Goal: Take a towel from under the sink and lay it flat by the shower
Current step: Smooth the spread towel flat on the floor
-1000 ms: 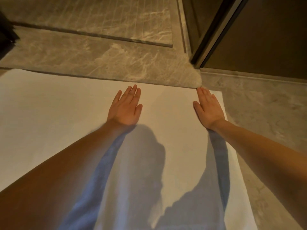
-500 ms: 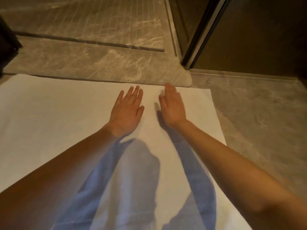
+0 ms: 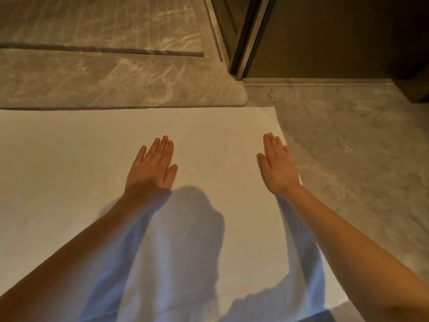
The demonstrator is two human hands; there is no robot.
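Observation:
A large white towel [image 3: 69, 173] lies spread flat on the marble floor, its far edge along the raised marble shower sill [image 3: 116, 89]. My left hand [image 3: 152, 167] rests palm down near the towel's middle, fingers straight and together. My right hand [image 3: 277, 165] lies palm down at the towel's right edge, fingers extended. Neither hand grips anything. My arms' shadows fall across the near part of the towel.
Beyond the sill is the grooved shower floor [image 3: 104, 22]. A dark metal door frame [image 3: 249, 38] and a dark wall panel [image 3: 336, 36] stand at the back right. Grey marble floor [image 3: 359, 159] runs along the towel's right side.
My right hand slid from beside my left hand out to the towel's right edge. My left hand stayed in place. The view shifted slightly.

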